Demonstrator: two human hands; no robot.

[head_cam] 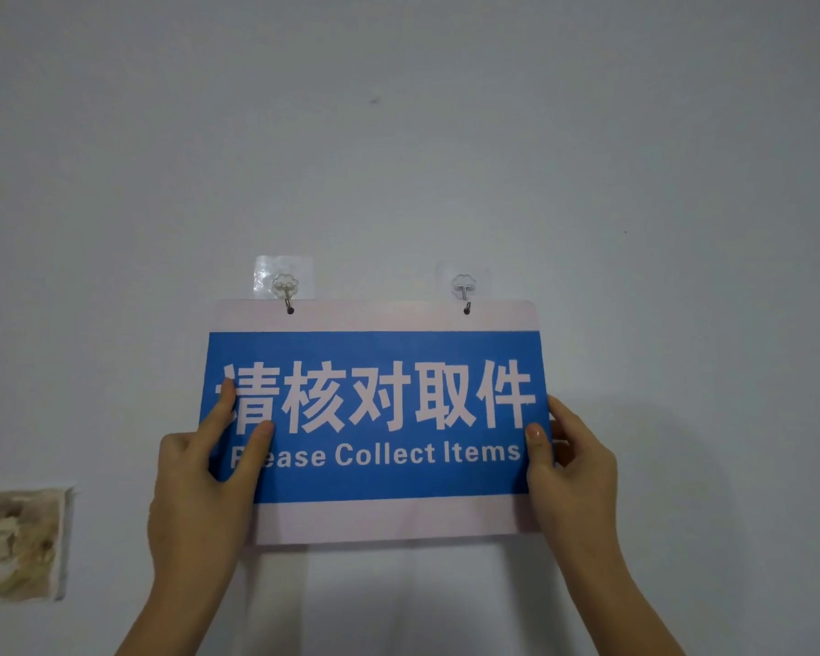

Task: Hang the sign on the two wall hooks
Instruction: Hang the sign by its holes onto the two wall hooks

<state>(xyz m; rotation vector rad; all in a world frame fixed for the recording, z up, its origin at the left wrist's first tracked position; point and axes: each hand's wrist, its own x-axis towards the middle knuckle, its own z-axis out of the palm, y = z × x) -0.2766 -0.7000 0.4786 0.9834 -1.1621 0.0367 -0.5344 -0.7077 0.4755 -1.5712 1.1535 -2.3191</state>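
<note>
Sign (375, 419), blue with white lettering and pale borders, is sitting flat against the wall (446, 134), its top edge just under two clear stick-on hooks. The left hook (285, 288) and right hook (465, 287) are each lining up with a small hole near the top border, and a metal prong appears to be reaching into each hole, though whether both are fully seated is hard to tell.

The left hand (200, 490) is pinching the sign's left edge, thumb and forefinger lying over the front and the other fingers hidden behind. The right hand (574, 471) is pinching the right edge likewise, thumb on the front. Gripping at both ends is probably keeping the board level so both holes are meeting their hooks together.

Hanging is looking nearly complete; letting go gently would be testing the hold. A rough, damaged patch (17, 544) is showing lower left on the wall.
</note>
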